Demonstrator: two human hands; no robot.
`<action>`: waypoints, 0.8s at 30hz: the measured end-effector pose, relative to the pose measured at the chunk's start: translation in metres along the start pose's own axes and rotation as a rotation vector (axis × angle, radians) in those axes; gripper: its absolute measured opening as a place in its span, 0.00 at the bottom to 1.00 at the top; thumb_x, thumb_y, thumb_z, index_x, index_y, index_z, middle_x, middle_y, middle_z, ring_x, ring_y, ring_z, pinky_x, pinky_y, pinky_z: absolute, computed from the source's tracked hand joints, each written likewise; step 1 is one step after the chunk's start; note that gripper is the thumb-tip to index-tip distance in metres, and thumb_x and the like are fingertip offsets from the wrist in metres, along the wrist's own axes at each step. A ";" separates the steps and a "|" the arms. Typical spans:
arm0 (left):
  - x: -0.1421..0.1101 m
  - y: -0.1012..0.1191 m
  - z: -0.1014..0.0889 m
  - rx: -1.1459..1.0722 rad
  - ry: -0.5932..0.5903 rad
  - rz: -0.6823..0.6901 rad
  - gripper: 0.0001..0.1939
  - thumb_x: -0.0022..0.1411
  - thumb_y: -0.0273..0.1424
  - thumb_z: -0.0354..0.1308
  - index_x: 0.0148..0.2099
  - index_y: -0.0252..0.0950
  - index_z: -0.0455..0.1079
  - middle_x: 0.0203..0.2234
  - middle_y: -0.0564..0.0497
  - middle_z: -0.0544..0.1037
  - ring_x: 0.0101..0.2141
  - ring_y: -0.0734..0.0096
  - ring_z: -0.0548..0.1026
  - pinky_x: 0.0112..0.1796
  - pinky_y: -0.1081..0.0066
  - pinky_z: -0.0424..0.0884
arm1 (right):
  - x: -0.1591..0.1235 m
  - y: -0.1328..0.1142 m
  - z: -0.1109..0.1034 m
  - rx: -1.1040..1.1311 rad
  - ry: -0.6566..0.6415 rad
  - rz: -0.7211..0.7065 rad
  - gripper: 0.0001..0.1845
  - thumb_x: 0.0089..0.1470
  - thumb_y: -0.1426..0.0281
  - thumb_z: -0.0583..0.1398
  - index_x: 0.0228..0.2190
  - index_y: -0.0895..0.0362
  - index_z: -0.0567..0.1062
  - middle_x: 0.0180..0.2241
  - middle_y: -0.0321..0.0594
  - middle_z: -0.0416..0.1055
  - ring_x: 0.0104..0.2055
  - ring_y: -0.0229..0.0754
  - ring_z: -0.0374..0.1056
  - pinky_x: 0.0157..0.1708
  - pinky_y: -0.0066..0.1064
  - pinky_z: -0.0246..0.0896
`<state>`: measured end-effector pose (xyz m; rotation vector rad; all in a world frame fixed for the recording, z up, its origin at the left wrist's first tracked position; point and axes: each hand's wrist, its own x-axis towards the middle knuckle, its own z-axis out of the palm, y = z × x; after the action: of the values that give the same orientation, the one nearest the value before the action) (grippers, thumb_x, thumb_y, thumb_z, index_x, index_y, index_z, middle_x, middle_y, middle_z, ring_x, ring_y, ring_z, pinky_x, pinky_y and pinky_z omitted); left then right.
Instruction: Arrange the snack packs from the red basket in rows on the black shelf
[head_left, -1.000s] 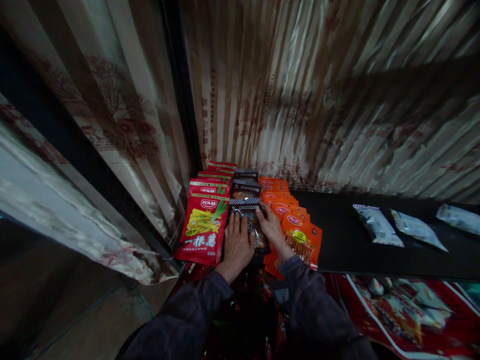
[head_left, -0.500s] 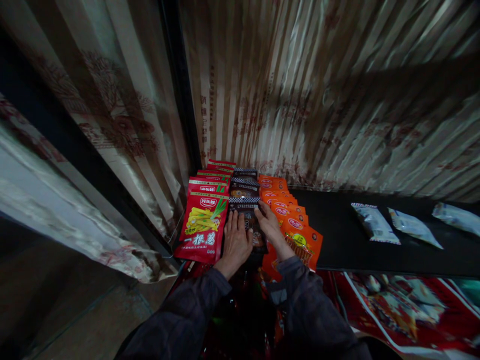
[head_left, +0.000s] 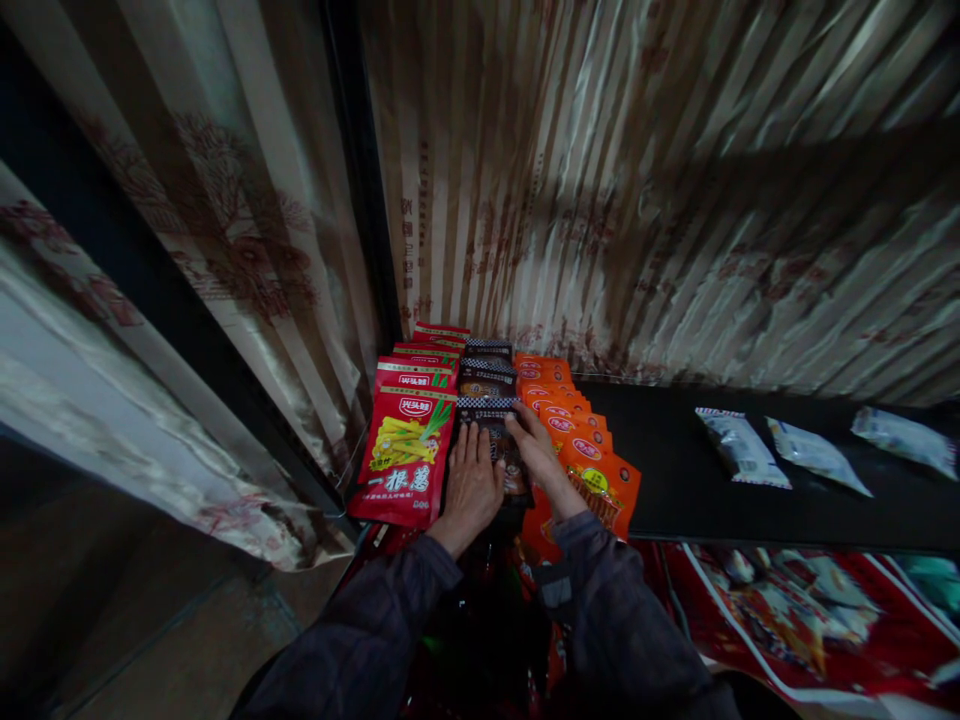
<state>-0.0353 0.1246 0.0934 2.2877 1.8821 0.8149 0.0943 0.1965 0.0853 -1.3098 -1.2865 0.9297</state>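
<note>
Both my hands rest on the front packet of a row of dark snack packets [head_left: 487, 385] with checkered tops, on a black shelf [head_left: 675, 470]. My left hand [head_left: 472, 485] lies flat on the packet's left half, fingers stretched out. My right hand [head_left: 541, 455] lies on its right edge, fingers extended, against a row of orange packets [head_left: 596, 480]. A row of red packets [head_left: 405, 450] with yellow sticks printed on them lies to the left of my left hand.
Three pale clear-wrapped packets [head_left: 739, 448] lie apart further right on the shelf. Striped curtain fabric [head_left: 637, 200] hangs behind and to the left. A red printed banner [head_left: 810, 610] lies below the shelf's front edge. A dark frame post [head_left: 360, 170] stands in the corner.
My hands have stayed on the dark packet, shifting only slightly. The view has drifted a little to the right.
</note>
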 end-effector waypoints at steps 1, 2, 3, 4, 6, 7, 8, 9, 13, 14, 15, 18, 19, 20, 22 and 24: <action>0.000 0.000 0.000 -0.002 0.000 -0.007 0.28 0.68 0.33 0.44 0.66 0.24 0.57 0.66 0.32 0.59 0.67 0.51 0.53 0.62 0.49 0.58 | -0.002 -0.002 -0.001 0.023 -0.009 0.009 0.30 0.54 0.52 0.61 0.55 0.49 0.71 0.59 0.42 0.69 0.62 0.50 0.63 0.64 0.47 0.55; -0.001 0.001 0.000 -0.005 0.003 -0.012 0.29 0.68 0.34 0.45 0.66 0.25 0.56 0.66 0.32 0.59 0.68 0.51 0.53 0.61 0.49 0.59 | -0.004 -0.004 -0.003 0.043 -0.019 0.018 0.30 0.53 0.53 0.61 0.55 0.49 0.71 0.59 0.41 0.69 0.63 0.50 0.62 0.64 0.46 0.54; -0.001 0.001 0.001 -0.006 0.009 -0.015 0.29 0.68 0.34 0.45 0.67 0.25 0.56 0.66 0.32 0.59 0.68 0.51 0.53 0.61 0.49 0.59 | -0.006 -0.005 -0.004 0.058 -0.032 0.022 0.30 0.53 0.54 0.61 0.55 0.49 0.71 0.60 0.41 0.68 0.63 0.50 0.62 0.64 0.46 0.54; -0.002 0.002 0.001 -0.006 0.014 -0.016 0.29 0.67 0.33 0.45 0.67 0.25 0.56 0.66 0.32 0.59 0.68 0.50 0.53 0.61 0.49 0.60 | -0.008 -0.006 -0.005 0.068 -0.044 0.019 0.30 0.53 0.54 0.62 0.56 0.50 0.71 0.60 0.41 0.68 0.63 0.50 0.62 0.64 0.46 0.54; -0.001 0.003 0.002 -0.002 0.018 -0.012 0.29 0.67 0.33 0.46 0.67 0.24 0.56 0.66 0.31 0.59 0.68 0.50 0.53 0.61 0.48 0.59 | -0.009 -0.007 -0.006 0.066 -0.056 0.018 0.30 0.53 0.55 0.62 0.56 0.50 0.71 0.60 0.41 0.68 0.63 0.49 0.62 0.64 0.46 0.54; -0.001 0.003 0.002 0.001 0.017 -0.010 0.29 0.67 0.33 0.46 0.66 0.24 0.56 0.66 0.31 0.59 0.68 0.50 0.53 0.61 0.49 0.59 | -0.009 -0.007 -0.006 0.054 -0.057 0.021 0.30 0.52 0.56 0.62 0.56 0.50 0.71 0.60 0.41 0.68 0.63 0.48 0.62 0.64 0.45 0.54; 0.000 0.002 0.002 0.003 0.017 -0.010 0.29 0.67 0.33 0.46 0.66 0.24 0.56 0.66 0.31 0.59 0.68 0.50 0.52 0.61 0.49 0.59 | -0.008 -0.007 -0.006 0.040 -0.058 0.019 0.30 0.52 0.56 0.62 0.56 0.50 0.71 0.60 0.41 0.68 0.63 0.48 0.62 0.65 0.45 0.53; 0.001 0.001 0.002 0.003 0.020 -0.009 0.29 0.67 0.33 0.46 0.66 0.24 0.57 0.66 0.32 0.59 0.68 0.51 0.52 0.62 0.49 0.59 | -0.007 -0.006 -0.005 0.026 -0.056 0.015 0.30 0.52 0.56 0.62 0.56 0.51 0.71 0.60 0.41 0.68 0.63 0.48 0.62 0.65 0.45 0.53; 0.005 -0.007 0.002 -0.007 0.075 0.028 0.27 0.69 0.33 0.43 0.65 0.24 0.58 0.66 0.32 0.58 0.69 0.53 0.49 0.63 0.50 0.57 | 0.001 -0.002 -0.002 0.050 -0.053 -0.009 0.31 0.52 0.58 0.61 0.56 0.54 0.70 0.59 0.44 0.69 0.62 0.48 0.63 0.64 0.45 0.54; 0.006 -0.009 0.002 -0.008 0.094 0.045 0.27 0.70 0.33 0.42 0.65 0.24 0.58 0.66 0.32 0.58 0.69 0.54 0.49 0.64 0.50 0.56 | 0.003 0.000 -0.002 0.074 -0.056 -0.015 0.31 0.52 0.58 0.61 0.56 0.54 0.70 0.59 0.44 0.69 0.62 0.47 0.63 0.64 0.45 0.54; 0.007 -0.011 0.002 -0.009 0.111 0.061 0.26 0.70 0.33 0.41 0.65 0.23 0.58 0.66 0.32 0.59 0.69 0.54 0.49 0.64 0.51 0.56 | 0.004 0.002 -0.002 0.098 -0.058 -0.021 0.31 0.52 0.58 0.61 0.56 0.54 0.70 0.58 0.44 0.69 0.62 0.47 0.63 0.64 0.45 0.54; 0.014 -0.012 0.005 0.002 0.148 0.104 0.26 0.70 0.31 0.40 0.65 0.23 0.58 0.65 0.31 0.60 0.68 0.55 0.50 0.64 0.51 0.58 | 0.005 0.007 -0.003 0.161 -0.060 -0.042 0.31 0.50 0.57 0.62 0.55 0.53 0.70 0.59 0.43 0.69 0.63 0.48 0.62 0.64 0.46 0.53; 0.019 -0.011 0.005 0.010 0.155 0.109 0.26 0.70 0.31 0.39 0.64 0.23 0.58 0.65 0.31 0.60 0.68 0.55 0.51 0.64 0.51 0.58 | 0.005 0.008 -0.004 0.179 -0.054 -0.050 0.31 0.50 0.57 0.62 0.55 0.52 0.70 0.60 0.43 0.68 0.63 0.48 0.62 0.65 0.46 0.53; 0.025 -0.010 0.006 0.018 0.161 0.106 0.26 0.70 0.31 0.39 0.64 0.22 0.58 0.65 0.31 0.61 0.68 0.54 0.51 0.64 0.51 0.57 | 0.005 0.008 -0.005 0.193 -0.047 -0.054 0.31 0.50 0.57 0.62 0.56 0.52 0.70 0.60 0.43 0.67 0.64 0.49 0.61 0.65 0.46 0.53; 0.041 -0.006 0.005 0.031 0.164 0.074 0.26 0.70 0.31 0.40 0.64 0.22 0.59 0.64 0.30 0.62 0.68 0.52 0.51 0.64 0.50 0.56 | 0.006 0.008 -0.005 0.206 -0.032 -0.050 0.32 0.51 0.57 0.62 0.56 0.51 0.70 0.62 0.43 0.65 0.64 0.49 0.61 0.65 0.46 0.54; 0.060 -0.003 0.004 0.037 0.151 0.026 0.26 0.69 0.29 0.40 0.64 0.21 0.59 0.64 0.30 0.62 0.68 0.51 0.52 0.64 0.50 0.56 | 0.010 0.007 -0.003 0.194 -0.025 -0.035 0.32 0.51 0.57 0.61 0.57 0.51 0.69 0.62 0.43 0.64 0.65 0.49 0.60 0.65 0.46 0.54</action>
<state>-0.0297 0.1822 0.1102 2.3382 1.9468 0.9899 0.0996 0.2065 0.0805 -1.1249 -1.2022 1.0225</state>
